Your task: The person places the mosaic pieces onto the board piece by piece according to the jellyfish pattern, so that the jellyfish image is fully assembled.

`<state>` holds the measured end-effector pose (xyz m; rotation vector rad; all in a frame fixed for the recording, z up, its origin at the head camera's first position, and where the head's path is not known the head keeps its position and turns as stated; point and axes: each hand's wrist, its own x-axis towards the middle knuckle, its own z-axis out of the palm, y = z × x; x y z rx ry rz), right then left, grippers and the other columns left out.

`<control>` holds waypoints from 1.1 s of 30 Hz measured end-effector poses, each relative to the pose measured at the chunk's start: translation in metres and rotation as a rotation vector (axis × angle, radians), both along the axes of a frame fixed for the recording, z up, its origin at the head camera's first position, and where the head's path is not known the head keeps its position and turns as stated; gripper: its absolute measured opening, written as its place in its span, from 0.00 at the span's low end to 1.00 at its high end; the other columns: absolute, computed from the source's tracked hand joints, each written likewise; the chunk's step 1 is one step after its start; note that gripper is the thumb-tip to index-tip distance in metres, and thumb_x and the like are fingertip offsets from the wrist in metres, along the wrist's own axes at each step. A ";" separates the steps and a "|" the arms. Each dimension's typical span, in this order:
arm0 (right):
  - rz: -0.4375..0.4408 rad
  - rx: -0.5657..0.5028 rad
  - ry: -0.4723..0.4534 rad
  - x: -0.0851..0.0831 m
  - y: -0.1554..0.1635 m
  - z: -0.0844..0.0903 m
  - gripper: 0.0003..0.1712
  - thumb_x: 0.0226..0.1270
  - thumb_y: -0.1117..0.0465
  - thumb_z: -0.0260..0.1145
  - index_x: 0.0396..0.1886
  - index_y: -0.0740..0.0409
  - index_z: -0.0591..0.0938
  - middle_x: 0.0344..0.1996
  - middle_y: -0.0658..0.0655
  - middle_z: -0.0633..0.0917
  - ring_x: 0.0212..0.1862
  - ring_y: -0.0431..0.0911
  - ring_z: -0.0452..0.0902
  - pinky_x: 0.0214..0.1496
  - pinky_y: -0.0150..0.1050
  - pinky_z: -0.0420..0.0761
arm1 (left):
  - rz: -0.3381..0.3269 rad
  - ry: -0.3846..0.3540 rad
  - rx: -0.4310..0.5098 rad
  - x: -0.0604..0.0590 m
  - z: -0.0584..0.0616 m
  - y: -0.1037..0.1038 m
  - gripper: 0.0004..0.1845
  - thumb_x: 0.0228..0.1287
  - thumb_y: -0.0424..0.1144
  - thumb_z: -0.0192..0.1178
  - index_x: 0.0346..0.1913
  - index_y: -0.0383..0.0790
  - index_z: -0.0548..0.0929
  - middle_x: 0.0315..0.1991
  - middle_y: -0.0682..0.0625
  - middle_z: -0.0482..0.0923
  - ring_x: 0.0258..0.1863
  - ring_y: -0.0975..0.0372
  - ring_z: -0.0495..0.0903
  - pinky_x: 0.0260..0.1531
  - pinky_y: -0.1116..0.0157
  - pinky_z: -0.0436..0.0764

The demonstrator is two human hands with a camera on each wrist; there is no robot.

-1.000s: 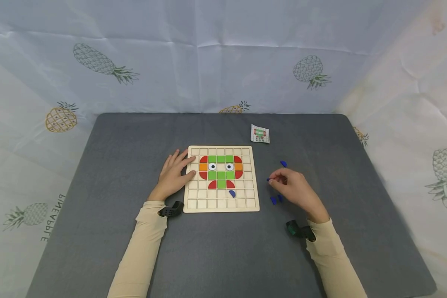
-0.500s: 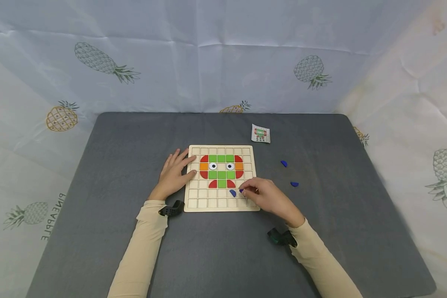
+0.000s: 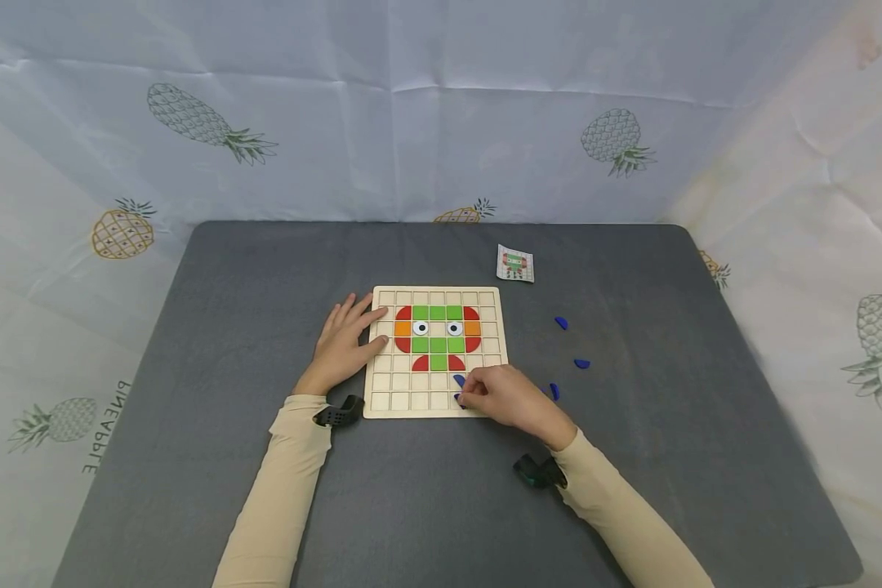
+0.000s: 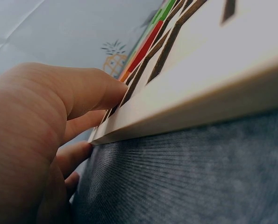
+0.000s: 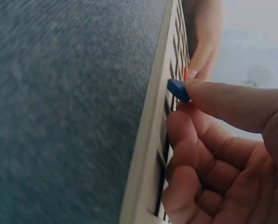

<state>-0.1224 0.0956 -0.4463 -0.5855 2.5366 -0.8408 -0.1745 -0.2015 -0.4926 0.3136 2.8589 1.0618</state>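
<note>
A square wooden grid board bears green, red and orange tiles and two eye tiles. Spread over its left edge, my left hand rests with thumb and fingers on the rim; the left wrist view shows the thumb lying on the board's face. My right hand is over the lower right cells, pinching a blue half-round tile between thumb and finger. Just above that tile another blue half-round tile lies on the board, partly hidden by the fingers.
To the right of the board several blue half-round tiles lie on the grey table, among them an upper tile, a middle tile and a lower tile. A small pattern card lies behind the board.
My right hand picked up a blue tile right of the board and carried it left onto the lower cells. The left hand stayed where it was.
</note>
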 end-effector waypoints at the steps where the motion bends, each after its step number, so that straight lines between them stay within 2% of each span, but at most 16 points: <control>1: -0.001 0.016 0.009 0.000 -0.001 0.000 0.07 0.69 0.57 0.70 0.30 0.53 0.86 0.20 0.45 0.79 0.22 0.37 0.70 0.23 0.29 0.68 | 0.001 0.000 0.000 0.000 0.000 0.000 0.30 0.70 0.45 0.61 0.74 0.45 0.72 0.82 0.44 0.54 0.84 0.48 0.41 0.83 0.50 0.34; 9: -0.038 0.101 0.041 0.001 -0.006 0.002 0.14 0.70 0.54 0.69 0.23 0.51 0.81 0.16 0.45 0.74 0.20 0.38 0.67 0.21 0.29 0.63 | 0.007 -0.008 0.001 0.001 0.001 0.001 0.30 0.70 0.45 0.60 0.74 0.45 0.72 0.82 0.44 0.54 0.84 0.49 0.41 0.83 0.50 0.34; 16: -0.092 0.058 0.102 -0.004 -0.003 0.000 0.05 0.69 0.60 0.69 0.34 0.56 0.85 0.19 0.47 0.75 0.20 0.39 0.67 0.21 0.29 0.62 | 0.004 -0.008 0.002 0.000 0.001 0.001 0.31 0.70 0.46 0.60 0.74 0.46 0.72 0.82 0.45 0.53 0.84 0.49 0.40 0.83 0.50 0.34; 21: -0.074 0.083 0.138 -0.008 -0.007 -0.002 0.05 0.68 0.60 0.70 0.33 0.55 0.85 0.19 0.47 0.77 0.21 0.39 0.68 0.22 0.30 0.64 | 0.006 -0.009 0.003 0.000 0.001 0.001 0.31 0.70 0.45 0.61 0.74 0.46 0.72 0.82 0.45 0.53 0.84 0.50 0.40 0.83 0.49 0.34; 25: -0.070 0.086 0.135 -0.009 -0.009 -0.002 0.05 0.68 0.60 0.70 0.34 0.56 0.86 0.21 0.47 0.78 0.22 0.39 0.69 0.23 0.30 0.67 | 0.007 -0.013 0.002 0.001 0.000 0.001 0.31 0.70 0.45 0.61 0.74 0.46 0.72 0.82 0.45 0.53 0.84 0.50 0.40 0.83 0.50 0.34; 30: -0.074 0.091 0.118 -0.010 -0.008 -0.001 0.05 0.69 0.60 0.69 0.35 0.56 0.86 0.20 0.47 0.77 0.22 0.39 0.69 0.22 0.30 0.65 | 0.009 -0.013 0.003 0.001 0.000 0.001 0.30 0.70 0.45 0.61 0.74 0.46 0.72 0.82 0.45 0.53 0.84 0.49 0.40 0.83 0.50 0.34; 33: -0.062 0.095 0.098 -0.009 -0.007 0.000 0.06 0.69 0.58 0.69 0.33 0.55 0.85 0.18 0.47 0.75 0.21 0.39 0.68 0.21 0.29 0.63 | 0.010 -0.012 0.003 0.000 0.000 0.000 0.30 0.70 0.45 0.61 0.74 0.46 0.72 0.82 0.45 0.53 0.84 0.49 0.40 0.83 0.50 0.34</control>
